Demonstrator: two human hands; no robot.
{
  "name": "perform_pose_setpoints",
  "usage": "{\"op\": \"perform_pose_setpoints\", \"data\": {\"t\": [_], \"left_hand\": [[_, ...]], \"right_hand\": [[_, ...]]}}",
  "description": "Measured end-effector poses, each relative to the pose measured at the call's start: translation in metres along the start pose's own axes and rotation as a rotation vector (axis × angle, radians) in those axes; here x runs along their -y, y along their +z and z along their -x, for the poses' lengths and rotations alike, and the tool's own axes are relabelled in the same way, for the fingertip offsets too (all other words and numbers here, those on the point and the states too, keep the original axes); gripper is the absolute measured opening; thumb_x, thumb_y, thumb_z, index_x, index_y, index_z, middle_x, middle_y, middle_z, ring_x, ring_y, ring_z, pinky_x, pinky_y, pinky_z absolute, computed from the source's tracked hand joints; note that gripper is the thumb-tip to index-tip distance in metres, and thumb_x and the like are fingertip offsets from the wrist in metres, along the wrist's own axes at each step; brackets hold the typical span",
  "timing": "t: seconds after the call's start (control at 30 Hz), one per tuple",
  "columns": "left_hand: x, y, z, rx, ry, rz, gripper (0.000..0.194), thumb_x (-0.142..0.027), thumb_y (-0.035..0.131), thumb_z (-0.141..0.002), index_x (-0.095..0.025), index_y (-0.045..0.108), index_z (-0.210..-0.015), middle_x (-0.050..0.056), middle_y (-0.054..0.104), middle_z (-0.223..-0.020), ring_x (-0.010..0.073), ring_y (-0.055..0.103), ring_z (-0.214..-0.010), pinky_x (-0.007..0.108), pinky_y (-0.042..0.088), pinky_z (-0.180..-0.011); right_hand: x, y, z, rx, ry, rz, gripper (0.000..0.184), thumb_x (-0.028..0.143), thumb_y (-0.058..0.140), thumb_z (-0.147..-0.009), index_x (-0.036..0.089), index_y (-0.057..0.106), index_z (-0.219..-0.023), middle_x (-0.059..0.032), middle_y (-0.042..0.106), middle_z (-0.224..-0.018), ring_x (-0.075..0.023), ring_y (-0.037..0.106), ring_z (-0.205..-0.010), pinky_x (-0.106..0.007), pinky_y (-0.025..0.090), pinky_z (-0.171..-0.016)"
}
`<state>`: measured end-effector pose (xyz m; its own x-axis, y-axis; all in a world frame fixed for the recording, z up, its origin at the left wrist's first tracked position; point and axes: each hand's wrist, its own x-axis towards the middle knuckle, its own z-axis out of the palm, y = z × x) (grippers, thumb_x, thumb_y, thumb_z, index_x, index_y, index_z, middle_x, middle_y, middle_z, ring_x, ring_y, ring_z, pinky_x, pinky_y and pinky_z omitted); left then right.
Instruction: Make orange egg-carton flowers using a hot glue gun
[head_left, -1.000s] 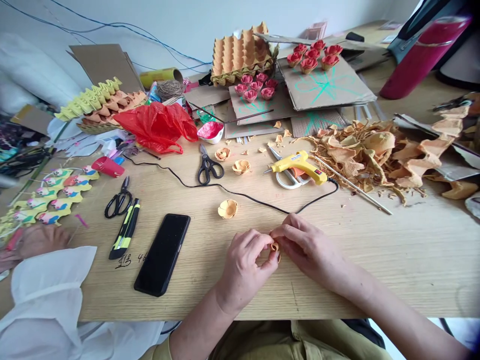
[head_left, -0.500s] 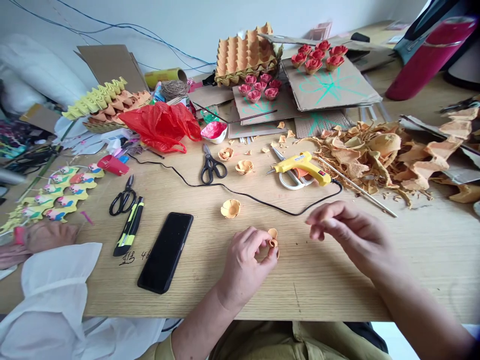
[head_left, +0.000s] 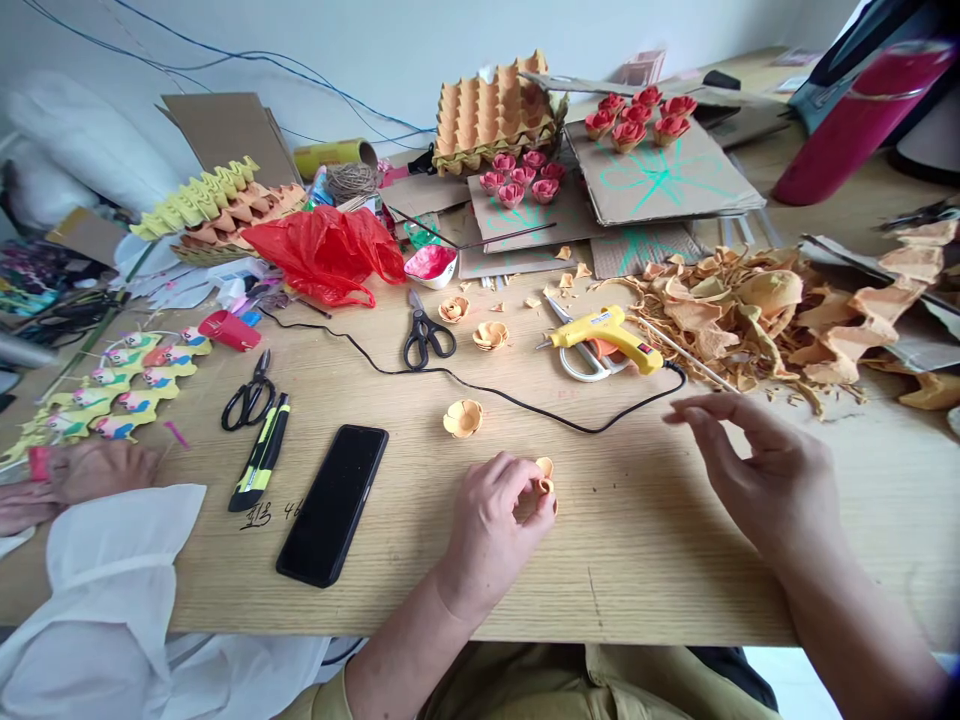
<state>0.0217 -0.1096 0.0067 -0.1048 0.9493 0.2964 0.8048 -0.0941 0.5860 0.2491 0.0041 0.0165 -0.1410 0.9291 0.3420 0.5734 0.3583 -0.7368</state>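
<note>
My left hand [head_left: 491, 520] rests on the wooden table [head_left: 675, 560] and pinches a small orange paper flower [head_left: 545, 480] between thumb and fingers. My right hand [head_left: 757, 470] hovers to the right with fingers spread and nothing in it, just below the yellow glue gun [head_left: 604, 332] and its black cord [head_left: 525, 400]. Another finished orange flower [head_left: 463, 417] lies a little above my left hand.
A black phone [head_left: 332, 504], a utility knife [head_left: 259, 452] and black scissors [head_left: 248, 394] lie at the left. More scissors [head_left: 427, 334] and two paper flowers [head_left: 490, 335] lie mid-table. Egg-carton scraps [head_left: 750, 305] pile at the right. Another person's hand [head_left: 90, 470] and white sleeve [head_left: 97, 590] show at the lower left.
My right hand let go of the small flower and moved away to the right, opening its fingers. My left hand kept the flower in place.
</note>
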Motion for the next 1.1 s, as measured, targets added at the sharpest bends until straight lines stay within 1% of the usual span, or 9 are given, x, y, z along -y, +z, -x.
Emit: {"op": "perform_pose_setpoints", "data": {"t": [0.1,0.27,0.43,0.53,0.67,0.77,0.83,0.93,1.1], "left_hand": [[0.001,0.001,0.0,0.005,0.0,-0.012,0.024,-0.001,0.067,-0.077,-0.022,0.056,-0.083,-0.004,0.065,-0.077,0.0134,0.059,-0.068,0.03,0.044,-0.071],[0.003,0.002,0.001,0.021,-0.009,-0.009,0.025,-0.001,0.067,-0.078,-0.022,0.056,-0.084,-0.004,0.067,-0.079,0.0137,0.059,-0.07,0.031,0.043,-0.073],[0.003,0.001,0.0,0.016,0.001,-0.002,0.027,0.0,0.069,-0.076,-0.022,0.053,-0.082,-0.004,0.066,-0.077,0.0142,0.06,-0.071,0.03,0.042,-0.072],[0.002,0.001,0.0,0.015,0.004,-0.002,0.027,0.0,0.068,-0.076,-0.022,0.053,-0.081,-0.004,0.065,-0.077,0.014,0.059,-0.07,0.03,0.041,-0.071],[0.001,0.002,0.0,0.019,-0.007,-0.007,0.025,-0.001,0.067,-0.078,-0.022,0.054,-0.081,-0.004,0.065,-0.076,0.0139,0.059,-0.069,0.03,0.042,-0.072],[0.0,0.0,0.0,0.012,-0.014,0.008,0.023,-0.001,0.065,-0.079,-0.022,0.055,-0.082,-0.004,0.064,-0.077,0.0138,0.058,-0.069,0.03,0.042,-0.071],[-0.001,-0.003,0.001,-0.002,-0.006,0.032,0.022,-0.003,0.065,-0.08,-0.022,0.057,-0.084,-0.003,0.064,-0.077,0.0138,0.056,-0.067,0.03,0.044,-0.071],[-0.003,-0.007,0.001,-0.035,0.037,0.062,0.019,-0.006,0.066,-0.083,-0.023,0.059,-0.088,-0.002,0.065,-0.079,0.0136,0.053,-0.066,0.03,0.045,-0.073],[-0.006,-0.011,0.001,-0.109,0.123,0.093,0.016,-0.009,0.067,-0.087,-0.023,0.063,-0.094,-0.001,0.068,-0.083,0.0138,0.057,-0.069,0.031,0.047,-0.078]], "right_hand": [[0.005,0.003,0.001,0.053,-0.042,-0.094,0.021,0.038,0.06,-0.097,0.025,0.076,-0.098,-0.0055,0.079,-0.093,-0.0238,0.074,-0.084,-0.039,0.057,-0.081],[0.0,0.012,0.005,0.148,0.17,-0.305,0.024,0.047,0.075,-0.086,0.023,0.077,-0.087,-0.0059,0.081,-0.091,-0.0231,0.075,-0.081,-0.038,0.059,-0.079],[-0.005,0.014,0.005,0.174,0.242,-0.414,0.033,0.053,0.084,-0.075,0.021,0.072,-0.074,-0.004,0.076,-0.075,-0.0181,0.067,-0.065,-0.03,0.054,-0.061],[0.001,0.01,0.002,0.181,0.193,-0.373,0.033,0.054,0.075,-0.084,0.022,0.071,-0.074,-0.003,0.072,-0.071,-0.0178,0.063,-0.062,-0.031,0.052,-0.06],[0.009,0.005,0.0,0.054,0.034,-0.173,0.026,0.044,0.057,-0.098,0.025,0.074,-0.091,-0.0063,0.075,-0.093,-0.0231,0.069,-0.084,-0.038,0.054,-0.077],[0.009,0.005,0.0,-0.001,-0.063,-0.093,0.027,0.038,0.056,-0.1,0.025,0.069,-0.08,-0.0063,0.073,-0.089,-0.0229,0.069,-0.084,-0.039,0.053,-0.081],[0.009,0.009,0.002,0.026,-0.112,-0.144,0.015,0.035,0.06,-0.098,0.024,0.069,-0.094,-0.009,0.071,-0.105,-0.0224,0.068,-0.087,-0.038,0.054,-0.08],[0.013,0.016,0.009,0.215,-0.076,-0.308,0.026,0.035,0.061,-0.097,0.024,0.064,-0.121,-0.011,0.066,-0.121,-0.0206,0.069,-0.089,-0.035,0.056,-0.078],[0.033,0.031,0.021,0.706,0.169,-0.627,0.027,0.042,0.055,-0.101,0.022,0.065,-0.117,-0.0068,0.075,-0.105,-0.0169,0.071,-0.083,-0.031,0.059,-0.078]]}}
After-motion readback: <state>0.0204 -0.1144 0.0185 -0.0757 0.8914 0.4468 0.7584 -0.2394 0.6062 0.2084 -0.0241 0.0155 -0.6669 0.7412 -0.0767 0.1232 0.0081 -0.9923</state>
